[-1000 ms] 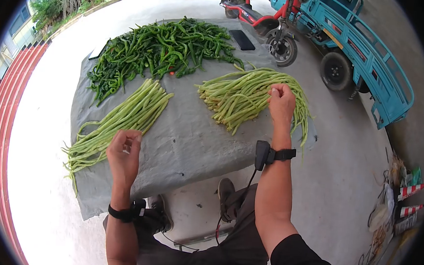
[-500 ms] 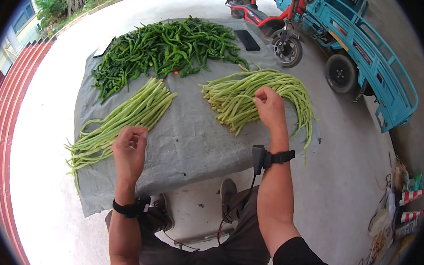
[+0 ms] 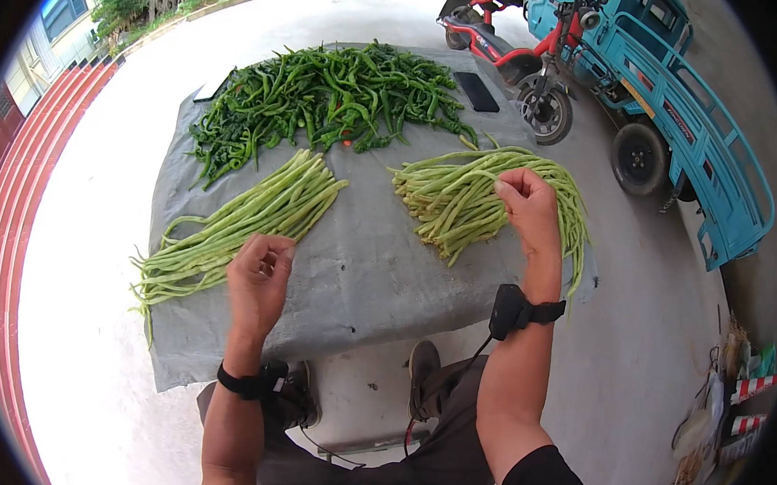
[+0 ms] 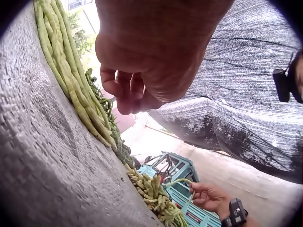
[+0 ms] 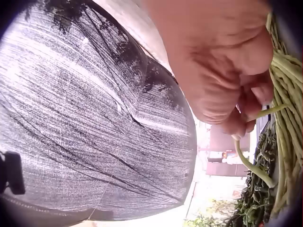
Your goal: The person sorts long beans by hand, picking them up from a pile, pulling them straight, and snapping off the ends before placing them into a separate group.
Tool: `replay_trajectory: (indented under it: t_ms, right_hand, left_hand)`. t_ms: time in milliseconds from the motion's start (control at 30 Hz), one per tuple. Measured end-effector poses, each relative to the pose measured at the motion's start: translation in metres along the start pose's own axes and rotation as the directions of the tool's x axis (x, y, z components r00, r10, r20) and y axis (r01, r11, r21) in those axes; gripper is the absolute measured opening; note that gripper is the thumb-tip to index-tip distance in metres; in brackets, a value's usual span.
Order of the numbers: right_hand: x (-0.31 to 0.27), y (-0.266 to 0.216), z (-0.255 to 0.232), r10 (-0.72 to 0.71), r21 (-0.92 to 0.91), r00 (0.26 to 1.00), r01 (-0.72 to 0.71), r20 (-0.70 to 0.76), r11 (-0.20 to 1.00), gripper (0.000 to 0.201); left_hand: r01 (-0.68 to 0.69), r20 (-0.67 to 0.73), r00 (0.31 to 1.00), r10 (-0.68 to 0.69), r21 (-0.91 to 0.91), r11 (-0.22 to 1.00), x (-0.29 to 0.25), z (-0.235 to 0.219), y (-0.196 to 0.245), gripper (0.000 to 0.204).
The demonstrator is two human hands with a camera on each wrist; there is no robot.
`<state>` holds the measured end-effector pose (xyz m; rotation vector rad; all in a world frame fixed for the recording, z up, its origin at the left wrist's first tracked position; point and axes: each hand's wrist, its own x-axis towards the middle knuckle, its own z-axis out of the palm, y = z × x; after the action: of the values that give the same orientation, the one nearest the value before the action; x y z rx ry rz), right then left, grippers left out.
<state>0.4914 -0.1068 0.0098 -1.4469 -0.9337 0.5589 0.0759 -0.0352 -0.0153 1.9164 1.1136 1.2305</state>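
Observation:
Over the right-hand pile of long green beans (image 3: 462,203), my right hand (image 3: 535,214) pinches one long bean (image 5: 246,161) between thumb and fingertips. That bean curves out on both sides of the fingers in the right wrist view; its arched piece also shows in the left wrist view. My left hand (image 3: 258,283) hovers at the near right edge of the other bundle of long beans (image 3: 252,216). Its fingers hang loosely curled, and nothing shows between them in the left wrist view. Both bean groups lie on a grey woven sheet (image 3: 351,267).
A heap of green chili peppers (image 3: 326,101) covers the far part of the sheet. Beside it lie a black phone (image 3: 477,92) and, at far left, a pale flat object (image 3: 213,87). Beyond stand a red electric scooter (image 3: 506,59) and a blue cargo tricycle (image 3: 688,136).
My right hand has moved a little left over its pile, with fingertips now closed on a bean. The left hand stays beside its bundle. The whole head view has shifted slightly.

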Motion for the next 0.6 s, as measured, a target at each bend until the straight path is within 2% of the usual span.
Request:
replay_trajectory:
  t_ms: [67,167,200,267,400,533,600]
  right_hand:
    - [-0.006,-0.018,0.001,0.057,0.303,0.997,-0.071,0.057,0.950,0.012]
    - [-0.016,-0.036,0.027,0.050,0.484,0.988,-0.114,0.144,0.867,0.015]
    - [-0.019,-0.039,0.039,0.040,0.493,0.979,-0.135,0.199,0.860,0.014]
    - [-0.026,-0.040,0.067,0.025,0.509,0.949,-0.190,0.313,0.840,0.014]
    - [-0.046,-0.041,0.127,-0.025,0.386,0.852,-0.211,0.522,0.898,0.015]
    - [-0.061,-0.034,0.165,-0.076,0.159,0.805,-0.023,0.589,0.987,0.016]
    - [-0.067,-0.030,0.179,-0.080,0.069,0.804,0.049,0.589,0.996,0.016]
  left_hand:
    - [0.021,0.002,1.000,-0.021,-0.056,0.998,0.000,0.002,-0.003,0.008]
    - [0.084,0.018,0.996,-0.082,-0.239,0.968,0.001,0.010,-0.006,0.008]
    - [0.068,0.039,0.997,-0.060,-0.234,0.970,0.002,0.012,-0.009,0.008]
    - [0.097,0.075,0.994,-0.076,-0.343,0.934,0.003,0.016,-0.004,0.008]
    - [0.203,0.176,0.976,-0.131,-0.499,0.843,0.005,0.019,0.005,0.016]
    - [0.188,0.159,0.980,-0.121,-0.524,0.831,0.007,0.017,0.013,0.030]
    - [0.192,0.140,0.981,-0.136,-0.571,0.798,0.005,0.017,0.010,0.030]
